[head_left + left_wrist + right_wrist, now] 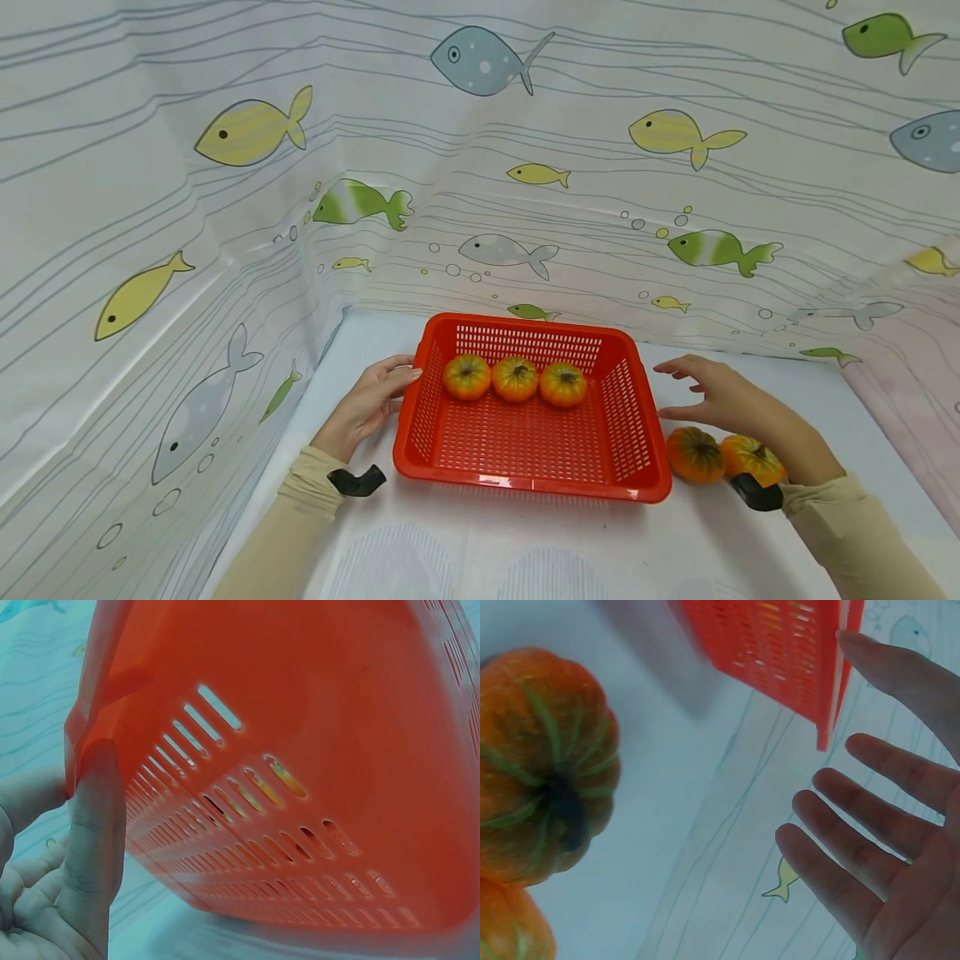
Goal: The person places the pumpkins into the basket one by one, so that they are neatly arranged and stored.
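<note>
A red plastic basket (525, 492) holds three small orange pumpkins in a row, the middle one (515, 379) between the other two. The left hand (372, 403) pinches the basket's left rim; in the left wrist view the thumb and fingers (94, 832) lie on either side of the rim. Beside the right rim is the right hand (723, 396), its fingers spread and holding nothing. In the right wrist view that hand (885, 817) is close to the basket's edge (829, 675); whether the thumb touches it I cannot tell.
Two more pumpkins, one dark orange (696, 455) and one lighter (752, 458), lie right of the basket, below the right hand. A fish-patterned sheet (585, 200) rises behind and at the sides of the pale table (570, 567).
</note>
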`<state>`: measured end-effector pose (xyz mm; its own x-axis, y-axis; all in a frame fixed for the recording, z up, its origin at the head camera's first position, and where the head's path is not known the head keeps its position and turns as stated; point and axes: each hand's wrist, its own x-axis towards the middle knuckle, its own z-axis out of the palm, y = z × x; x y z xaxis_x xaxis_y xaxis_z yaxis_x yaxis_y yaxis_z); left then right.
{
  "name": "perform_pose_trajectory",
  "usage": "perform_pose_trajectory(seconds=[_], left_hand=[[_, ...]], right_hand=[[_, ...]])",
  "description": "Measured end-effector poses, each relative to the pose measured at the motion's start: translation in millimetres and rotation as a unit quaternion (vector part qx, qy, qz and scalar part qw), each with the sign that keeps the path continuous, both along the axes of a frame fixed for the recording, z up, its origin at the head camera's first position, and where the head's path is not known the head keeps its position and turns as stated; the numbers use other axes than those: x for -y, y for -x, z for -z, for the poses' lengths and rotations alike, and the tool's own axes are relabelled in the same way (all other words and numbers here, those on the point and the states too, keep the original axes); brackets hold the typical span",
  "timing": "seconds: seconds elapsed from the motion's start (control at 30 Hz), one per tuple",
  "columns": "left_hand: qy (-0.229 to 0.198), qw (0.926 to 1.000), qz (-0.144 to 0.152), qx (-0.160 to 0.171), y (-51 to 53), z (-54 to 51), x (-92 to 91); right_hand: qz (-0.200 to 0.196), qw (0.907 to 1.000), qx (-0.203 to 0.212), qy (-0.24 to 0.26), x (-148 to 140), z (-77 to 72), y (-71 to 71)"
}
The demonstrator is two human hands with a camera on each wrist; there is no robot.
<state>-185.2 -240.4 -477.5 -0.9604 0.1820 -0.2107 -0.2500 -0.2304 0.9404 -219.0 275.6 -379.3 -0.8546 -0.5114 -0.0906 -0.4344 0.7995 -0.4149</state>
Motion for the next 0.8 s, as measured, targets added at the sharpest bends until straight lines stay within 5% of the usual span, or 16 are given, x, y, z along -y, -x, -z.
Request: perform_pose_trajectory(seconds=[0.2, 0.63, 0.8], left_hand=[[0.007, 1.0000, -0.001, 0.000, -0.1, -1.9, -1.2], [0.000, 1.0000, 0.003, -0.006, -0.7, 0.6, 0.7], [0.003, 1.0000, 0.000, -0.004, -0.3, 0.0, 0.0]], right_hand=[[0.002, 1.0000, -0.002, -0.001, -13.5, 11.3, -7.3], [0.037, 0.9968, 0.062, -0.034, -27.1, 26.7, -25.3], [0.027, 0.9979, 0.049, -0.033, -33.7, 37.3, -29.0]])
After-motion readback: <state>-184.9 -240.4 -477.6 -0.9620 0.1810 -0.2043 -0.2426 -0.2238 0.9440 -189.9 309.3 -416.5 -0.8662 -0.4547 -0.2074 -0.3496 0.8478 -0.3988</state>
